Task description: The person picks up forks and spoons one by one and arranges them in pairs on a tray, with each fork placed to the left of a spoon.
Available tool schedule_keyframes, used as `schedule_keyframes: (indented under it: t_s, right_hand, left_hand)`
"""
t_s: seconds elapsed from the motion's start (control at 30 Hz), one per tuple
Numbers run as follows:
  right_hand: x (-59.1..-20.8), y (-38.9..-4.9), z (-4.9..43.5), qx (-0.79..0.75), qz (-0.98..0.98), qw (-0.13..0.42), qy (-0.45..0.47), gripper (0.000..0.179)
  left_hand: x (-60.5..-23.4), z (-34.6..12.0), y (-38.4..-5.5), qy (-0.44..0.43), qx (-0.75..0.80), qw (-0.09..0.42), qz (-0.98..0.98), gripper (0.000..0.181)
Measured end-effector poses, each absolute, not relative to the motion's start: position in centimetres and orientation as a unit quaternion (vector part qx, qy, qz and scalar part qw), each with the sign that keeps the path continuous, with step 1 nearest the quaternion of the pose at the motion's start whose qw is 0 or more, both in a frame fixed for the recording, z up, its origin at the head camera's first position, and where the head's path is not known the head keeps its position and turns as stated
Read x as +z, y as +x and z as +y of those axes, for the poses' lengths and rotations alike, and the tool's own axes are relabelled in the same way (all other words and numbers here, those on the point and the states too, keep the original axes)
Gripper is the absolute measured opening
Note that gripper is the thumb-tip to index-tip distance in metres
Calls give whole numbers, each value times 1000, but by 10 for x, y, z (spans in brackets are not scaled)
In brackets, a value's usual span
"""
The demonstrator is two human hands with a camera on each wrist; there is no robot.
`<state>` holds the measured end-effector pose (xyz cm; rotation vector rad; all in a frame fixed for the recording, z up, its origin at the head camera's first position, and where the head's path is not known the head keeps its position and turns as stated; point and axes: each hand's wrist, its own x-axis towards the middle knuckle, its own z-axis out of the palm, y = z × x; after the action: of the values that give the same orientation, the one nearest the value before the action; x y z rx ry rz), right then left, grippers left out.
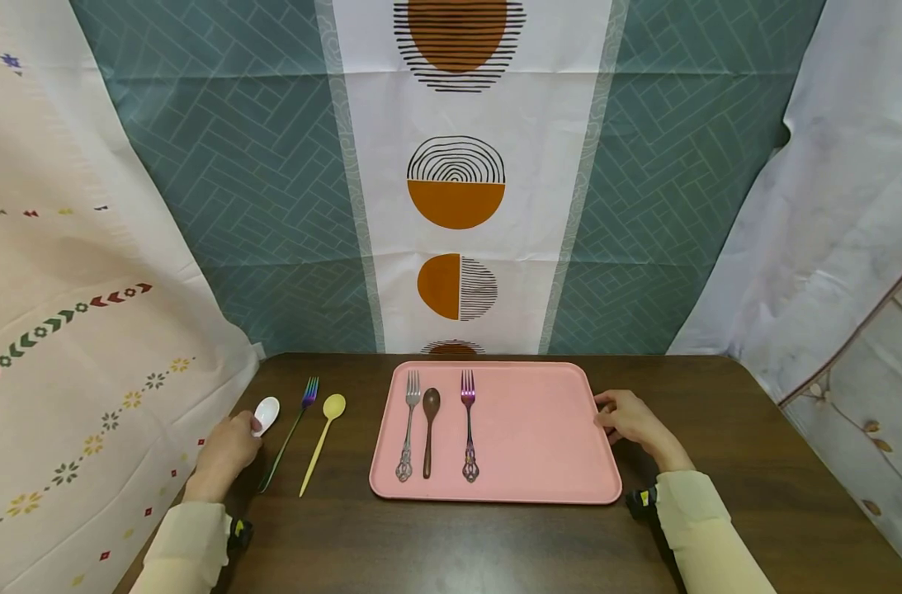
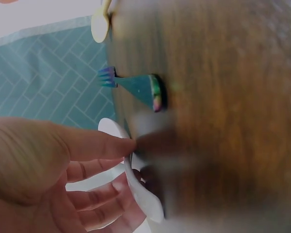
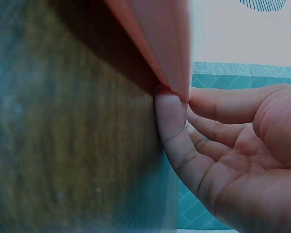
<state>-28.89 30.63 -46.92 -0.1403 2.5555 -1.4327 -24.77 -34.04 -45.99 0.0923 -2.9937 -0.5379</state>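
Note:
At the table's left side my left hand (image 1: 228,450) pinches a white spoon (image 1: 267,412) between thumb and fingers; the left wrist view shows the spoon (image 2: 140,194) close to the wood. Just right of it lie a rainbow-coloured fork (image 1: 293,433) with a green handle and a yellow spoon (image 1: 321,441). My right hand (image 1: 636,425) holds the right rim of a pink tray (image 1: 547,437), thumb on one side and a finger under the edge in the right wrist view. On the tray's left half rest a silver fork (image 1: 409,425), a dark brown spoon (image 1: 429,433) and a purple-toned fork (image 1: 469,425).
The brown wooden table (image 1: 495,549) carries everything. A patterned cloth (image 1: 272,165) hangs behind its far edge, with a light embroidered cloth (image 1: 72,272) on the left and a pale one (image 1: 792,247) on the right.

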Motion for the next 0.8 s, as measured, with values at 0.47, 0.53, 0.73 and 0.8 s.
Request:
schedule_keyframes:
  t_s: [0.47, 0.53, 0.73, 0.8]
  right_hand:
    - [-471, -288, 309, -480, 870, 101, -46, 46]
    - [-471, -288, 308, -479, 871, 102, -46, 45]
    - [-470, -289, 307, -479, 871, 100, -43, 45]
    - [-470, -289, 306, -479, 871, 101, -42, 46]
  left_hand:
    - [-460, -339, -248, 48, -173, 72, -981, 13]
    - [-460, -339, -247, 50, -174, 76, -980, 13]
    - [-459, -339, -248, 68, -187, 79, -977, 14]
    - [-458, -338, -247, 73, -191, 77, -976, 15]
